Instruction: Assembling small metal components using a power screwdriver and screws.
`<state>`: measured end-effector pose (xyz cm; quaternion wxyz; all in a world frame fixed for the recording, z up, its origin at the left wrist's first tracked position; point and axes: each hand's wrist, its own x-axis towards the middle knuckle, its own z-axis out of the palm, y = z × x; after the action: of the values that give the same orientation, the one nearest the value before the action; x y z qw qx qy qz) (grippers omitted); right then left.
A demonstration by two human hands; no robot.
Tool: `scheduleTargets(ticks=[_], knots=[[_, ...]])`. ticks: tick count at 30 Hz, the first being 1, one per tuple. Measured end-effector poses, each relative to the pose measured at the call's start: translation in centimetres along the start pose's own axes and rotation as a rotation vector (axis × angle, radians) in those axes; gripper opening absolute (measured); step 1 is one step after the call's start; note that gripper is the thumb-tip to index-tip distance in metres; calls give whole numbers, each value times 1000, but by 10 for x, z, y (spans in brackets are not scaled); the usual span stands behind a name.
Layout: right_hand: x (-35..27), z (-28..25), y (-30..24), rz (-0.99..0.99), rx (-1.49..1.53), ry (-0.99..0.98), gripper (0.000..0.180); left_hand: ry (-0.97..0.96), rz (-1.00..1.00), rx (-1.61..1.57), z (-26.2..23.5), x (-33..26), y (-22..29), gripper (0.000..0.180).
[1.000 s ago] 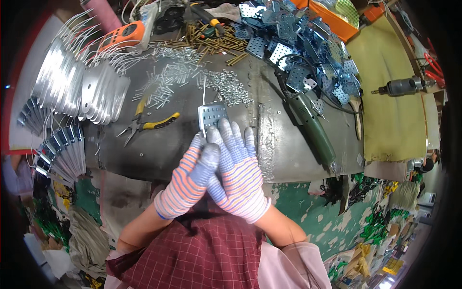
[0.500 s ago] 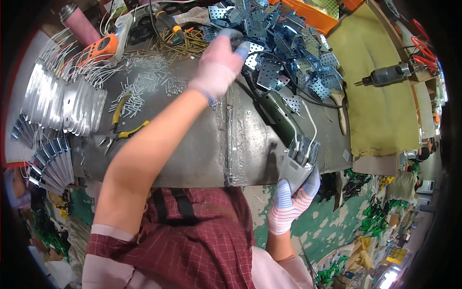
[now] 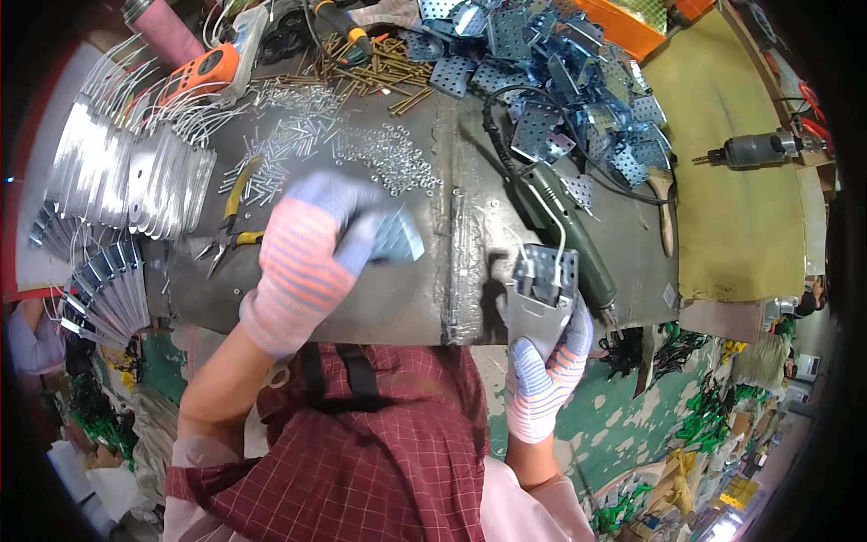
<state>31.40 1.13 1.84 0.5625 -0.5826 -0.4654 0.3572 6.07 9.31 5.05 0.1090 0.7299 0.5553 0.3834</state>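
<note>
My left hand (image 3: 307,257), in a striped knit glove and blurred by motion, is closed on a bluish perforated metal bracket (image 3: 398,237) above the left-middle of the table. In my right glove (image 3: 545,384), a grey metal plate (image 3: 539,323) is gripped at the table's front edge. Against its upper end sits another perforated bracket (image 3: 549,264), with two white wires rising out of it. Just beyond lies a dark green corded power tool (image 3: 567,226), like an electric screwdriver. More brackets are heaped in a pile (image 3: 551,68) at the back.
Small screws (image 3: 298,126), nuts (image 3: 397,158) and long brass-coloured screws (image 3: 388,68) lie loose behind my left hand. Yellow-handled pliers (image 3: 233,212) rest near stacked wired metal plates (image 3: 172,181). A drill (image 3: 754,151) lies on yellow board at right, near a brush (image 3: 666,212).
My left hand has come back from the bracket pile toward me and left, now carrying a bracket. My right hand still holds the wired plate, now turned more upright.
</note>
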Motion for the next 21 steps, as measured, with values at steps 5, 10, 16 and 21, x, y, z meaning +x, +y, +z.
scheduleTargets(ticks=[5,10,16,21], knots=[[6,32,-7,281,458,-298,72,-279,-159,-9,-23,-49,-19,13],[1,56,-13,387,594,-420,74,-23,-608,-893,-9,-46,6,10],[-8,64,-12,301,526,-538,75,100,-242,-424,8,-51,1,16],[-8,65,-1,284,486,-577,76,224,-8,-209,5,-51,3,17]])
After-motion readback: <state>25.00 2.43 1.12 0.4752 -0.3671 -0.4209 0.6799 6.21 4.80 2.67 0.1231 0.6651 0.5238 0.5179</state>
